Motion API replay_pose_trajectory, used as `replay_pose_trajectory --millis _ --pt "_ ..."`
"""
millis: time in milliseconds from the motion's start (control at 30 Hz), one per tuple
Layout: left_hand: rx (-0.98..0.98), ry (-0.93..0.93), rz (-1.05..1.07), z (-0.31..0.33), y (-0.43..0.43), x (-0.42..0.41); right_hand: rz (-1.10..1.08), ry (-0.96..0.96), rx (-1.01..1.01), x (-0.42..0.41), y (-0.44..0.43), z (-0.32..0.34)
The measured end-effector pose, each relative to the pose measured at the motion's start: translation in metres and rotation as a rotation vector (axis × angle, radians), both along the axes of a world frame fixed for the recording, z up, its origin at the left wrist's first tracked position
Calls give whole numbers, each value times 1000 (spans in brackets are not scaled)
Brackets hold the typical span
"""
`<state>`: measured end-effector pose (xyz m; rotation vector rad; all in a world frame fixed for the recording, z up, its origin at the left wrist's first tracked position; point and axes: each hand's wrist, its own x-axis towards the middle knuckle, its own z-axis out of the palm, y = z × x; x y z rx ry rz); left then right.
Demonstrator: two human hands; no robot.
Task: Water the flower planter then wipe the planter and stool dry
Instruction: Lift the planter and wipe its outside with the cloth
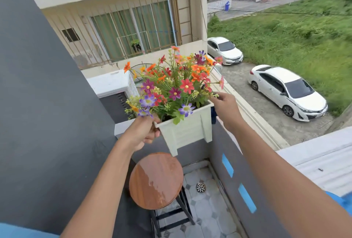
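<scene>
Balcony, high up: dark grey wall [47, 85] on the left, grey parapet [224, 142] running away on the right, tiled floor with a drain [201, 187] below, street with two white cars beyond. My left hand [141, 135] has its fingers clamped on the near-left corner rim of the white planter [188, 131], thumb side under the flowers [171, 85]. The planter is lifted clear, tilted, one leg hanging just above the far edge of the round wooden stool [156, 180]; it isn't touching the seat. Seat shows a wet film and droplets on its right half, so wiping looks not yet done there. My right hand [226, 108] is at the far-right corner of the planter, fingers loosely curled, near the rim and stems; can't tell if it grips or just touches. Something dark blue sits behind that hand on the parapet; unclear what. Planter's long axis runs from left hand to right hand, stool straight below and toward me. Left hand carries the load; right is free to steady.
</scene>
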<state>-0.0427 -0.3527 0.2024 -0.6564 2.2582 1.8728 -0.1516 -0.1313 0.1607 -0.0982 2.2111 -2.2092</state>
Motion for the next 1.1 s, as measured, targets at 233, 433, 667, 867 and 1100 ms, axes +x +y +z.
replay_pose_trajectory --millis 233,433,667,867,1100 --pt "-99 47 -49 -1 -2 -4 200 -131 -77 2 10 11" --pt "-275 98 -84 5 -8 -3 199 -226 -27 15 4 17" --pt "-334 173 239 1 -3 -12 -115 -295 -213 28 -22 -11" --pt "-652 125 156 -38 22 2 -305 -206 -193 35 -40 -17" --pt "-481 200 10 -35 74 -5 -350 -150 -182 58 -60 -13"
